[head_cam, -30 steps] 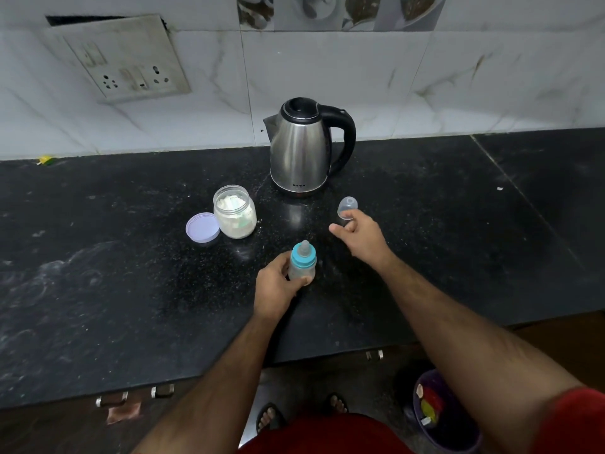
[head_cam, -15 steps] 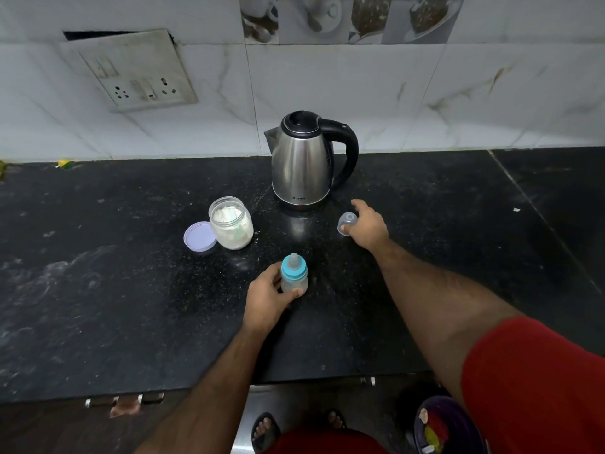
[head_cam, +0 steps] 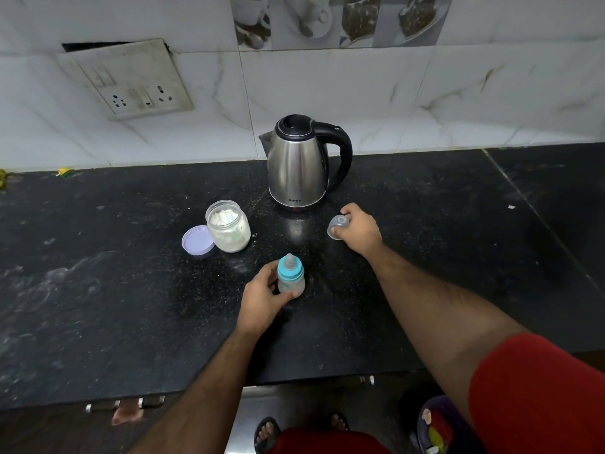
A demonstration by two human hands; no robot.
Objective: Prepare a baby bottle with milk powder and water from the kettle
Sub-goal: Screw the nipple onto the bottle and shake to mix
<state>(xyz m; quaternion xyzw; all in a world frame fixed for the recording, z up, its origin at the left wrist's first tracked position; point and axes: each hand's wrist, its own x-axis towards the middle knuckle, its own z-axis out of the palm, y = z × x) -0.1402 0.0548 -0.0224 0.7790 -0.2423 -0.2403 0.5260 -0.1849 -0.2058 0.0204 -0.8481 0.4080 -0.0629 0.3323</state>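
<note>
White marble-patterned tiles back a black speckled table (head_cam: 98, 306), and we stand at its front edge with both hands out over it. Our left hand (head_cam: 262, 299) makes its grip around the baby bottle (head_cam: 290, 276), fingers and thumb curled round the lower body; the bottle stands upright on the table with its blue collar and teat screwed on, long axis vertical. Our right hand (head_cam: 358, 229) holds the clear cap (head_cam: 338, 226), fingers curled over it, low at the table and well clear of the bottle, to the bottle's right and farther back. That is the relation the next move turns on, as we judge it: the cap lies up and to the right of the teat, so the right hand must carry it left and toward us, then down along the bottle's upright axis, while the left hand steadies the base. We cannot tell how full the bottle is. Behind the cap stands the steel kettle (head_cam: 299, 165), handle to the right. Left of the kettle sits the open jar of milk powder (head_cam: 229, 226), with its lilac lid (head_cam: 197, 240) lying just beside it on the left.
</note>
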